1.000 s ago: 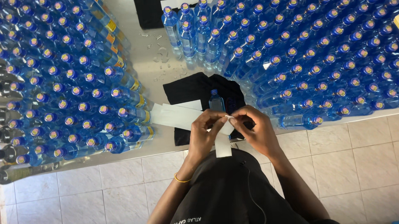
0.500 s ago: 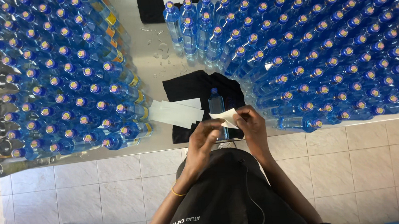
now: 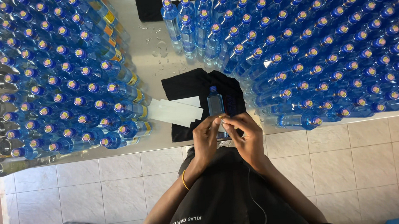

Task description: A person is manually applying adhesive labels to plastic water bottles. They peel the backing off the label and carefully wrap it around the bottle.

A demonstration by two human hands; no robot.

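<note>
Your left hand [image 3: 206,137] and right hand [image 3: 247,133] met at the near edge of the tabletop [image 3: 159,50], fingertips pinched together on something small; what it was, you could not tell. Just beyond them the bottle [image 3: 215,102] lay on a black cloth [image 3: 186,83], cap pointing far. It looked light, stiff and slick, likely best gripped around its body. White labels [image 3: 175,111] lay just left of it, thin and floppy, with massed blue bottles [image 3: 325,53] on both sides
</note>
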